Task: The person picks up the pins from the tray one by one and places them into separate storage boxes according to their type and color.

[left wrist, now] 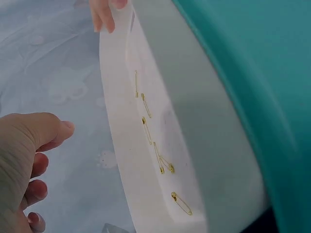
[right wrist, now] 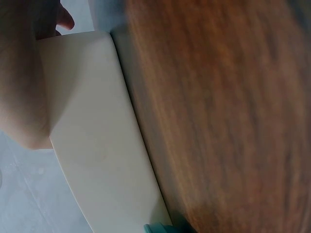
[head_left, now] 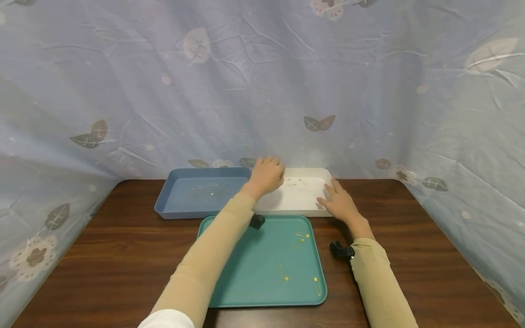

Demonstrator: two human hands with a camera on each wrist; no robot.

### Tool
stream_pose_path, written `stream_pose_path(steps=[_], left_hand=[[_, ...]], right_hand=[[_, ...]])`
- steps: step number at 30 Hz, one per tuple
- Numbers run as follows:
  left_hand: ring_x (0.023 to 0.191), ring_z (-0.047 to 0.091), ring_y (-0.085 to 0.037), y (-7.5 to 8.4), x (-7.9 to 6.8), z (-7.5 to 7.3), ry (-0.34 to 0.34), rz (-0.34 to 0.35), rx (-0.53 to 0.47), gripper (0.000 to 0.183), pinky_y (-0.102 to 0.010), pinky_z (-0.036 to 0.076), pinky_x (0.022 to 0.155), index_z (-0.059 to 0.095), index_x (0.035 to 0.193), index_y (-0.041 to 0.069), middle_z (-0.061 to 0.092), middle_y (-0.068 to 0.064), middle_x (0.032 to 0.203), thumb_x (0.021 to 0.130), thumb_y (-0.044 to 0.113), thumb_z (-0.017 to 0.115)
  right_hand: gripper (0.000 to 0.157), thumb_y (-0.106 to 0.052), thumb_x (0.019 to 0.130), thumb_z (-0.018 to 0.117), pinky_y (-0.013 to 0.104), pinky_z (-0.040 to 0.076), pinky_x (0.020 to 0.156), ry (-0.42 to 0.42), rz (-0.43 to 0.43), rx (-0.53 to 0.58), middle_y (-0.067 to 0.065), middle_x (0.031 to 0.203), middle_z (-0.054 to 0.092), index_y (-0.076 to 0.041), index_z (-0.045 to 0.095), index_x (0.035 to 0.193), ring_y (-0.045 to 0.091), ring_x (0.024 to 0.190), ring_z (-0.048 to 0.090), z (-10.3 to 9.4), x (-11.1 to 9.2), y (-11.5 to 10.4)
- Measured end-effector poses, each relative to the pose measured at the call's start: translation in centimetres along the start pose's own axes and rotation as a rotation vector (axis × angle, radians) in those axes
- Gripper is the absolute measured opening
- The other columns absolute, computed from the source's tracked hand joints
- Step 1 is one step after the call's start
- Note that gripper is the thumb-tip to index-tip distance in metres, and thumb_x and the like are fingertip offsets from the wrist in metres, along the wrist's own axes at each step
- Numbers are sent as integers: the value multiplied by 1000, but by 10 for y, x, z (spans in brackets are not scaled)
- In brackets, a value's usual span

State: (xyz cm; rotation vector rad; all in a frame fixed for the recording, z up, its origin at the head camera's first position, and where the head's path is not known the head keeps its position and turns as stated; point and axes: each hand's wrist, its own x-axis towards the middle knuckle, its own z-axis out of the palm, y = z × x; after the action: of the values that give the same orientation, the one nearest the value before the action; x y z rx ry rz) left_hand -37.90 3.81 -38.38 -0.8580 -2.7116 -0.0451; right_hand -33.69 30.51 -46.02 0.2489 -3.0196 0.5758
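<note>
Gold safety pins (left wrist: 146,131) lie in a row inside the white tray (head_left: 301,200). Over that tray's left end is my left hand (head_left: 265,175); in the left wrist view its thumb and fingers are loosely bent, apart, with nothing between them. My right hand (head_left: 339,200) rests at the tray's right rim with its fingers extended, and in the right wrist view the hand is largely hidden behind the tray's side wall. Several more safety pins (head_left: 316,287) are on the green tray (head_left: 254,298) in front, partly covered by my left forearm.
A blue tray (head_left: 176,212) stands left of the white one, with a few small pins (head_left: 212,184) in it. All the trays sit on a dark wooden table (head_left: 102,273). Behind them hangs a patterned cloth (head_left: 246,91). A black wrist strap (head_left: 342,250) is on the right arm.
</note>
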Motion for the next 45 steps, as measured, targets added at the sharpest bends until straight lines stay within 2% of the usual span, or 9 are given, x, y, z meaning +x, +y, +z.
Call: stream_pose_path(steps=[5, 8, 13, 21, 27, 33, 39, 45], left_hand=[[92, 52, -20, 2, -12, 0, 41, 18, -20, 7, -41, 42, 88, 64, 95, 18, 59, 0, 96, 95, 23, 59], [93, 53, -20, 2, -21, -3, 36, 15, -41, 7, -42, 42, 88, 64, 96, 18, 60, 0, 96, 95, 24, 60], [93, 53, -21, 0, -39, -6, 34, 8, -62, 10, -39, 38, 81, 62, 98, 18, 59, 0, 97, 94, 27, 63], [86, 47, -23, 0, -67, -9, 83, 18, -97, 15, -37, 31, 74, 62, 100, 17, 56, -2, 95, 92, 28, 67], [83, 48, -20, 7, -87, -7, 88, 9, -92, 17, -35, 33, 71, 62, 99, 19, 56, 0, 92, 89, 31, 69], [82, 48, -20, 17, -100, 0, 108, 9, -115, 17, -34, 32, 70, 63, 98, 20, 56, 1, 90, 87, 30, 71], [76, 45, -16, 26, -110, 7, 102, 49, -196, 17, -31, 30, 68, 65, 97, 20, 56, 3, 88, 85, 29, 73], [77, 45, -12, 34, -120, 10, 78, 95, -279, 16, -29, 33, 70, 65, 97, 23, 57, 6, 88, 85, 30, 73]], right_hand=[[70, -41, 100, 47, 62, 16, 117, 0, 1, 3, 27, 161, 10, 6, 30, 149, 47, 148, 11, 1, 1, 2], [70, -41, 99, 47, 62, 16, 117, -1, -4, 11, 27, 161, 10, 6, 30, 149, 47, 147, 12, 1, 1, 1], [70, -41, 99, 47, 63, 18, 116, 7, -6, 12, 28, 160, 10, 6, 30, 149, 49, 146, 13, 0, 1, 1], [71, -42, 98, 48, 62, 18, 116, 10, 1, 7, 27, 161, 11, 5, 31, 149, 48, 147, 13, 3, 3, 4], [72, -42, 98, 48, 63, 18, 116, 3, -6, 7, 27, 161, 10, 5, 31, 149, 48, 147, 13, 2, 4, 5], [72, -42, 98, 48, 63, 18, 116, 0, -3, 4, 28, 160, 9, 6, 31, 149, 48, 147, 12, 3, 5, 6], [71, -41, 98, 49, 63, 17, 116, -2, 6, 10, 27, 161, 9, 5, 30, 149, 48, 147, 11, 2, 3, 5], [71, -41, 99, 48, 63, 17, 116, 3, 4, 11, 27, 161, 9, 6, 30, 149, 48, 147, 11, 4, 4, 5]])
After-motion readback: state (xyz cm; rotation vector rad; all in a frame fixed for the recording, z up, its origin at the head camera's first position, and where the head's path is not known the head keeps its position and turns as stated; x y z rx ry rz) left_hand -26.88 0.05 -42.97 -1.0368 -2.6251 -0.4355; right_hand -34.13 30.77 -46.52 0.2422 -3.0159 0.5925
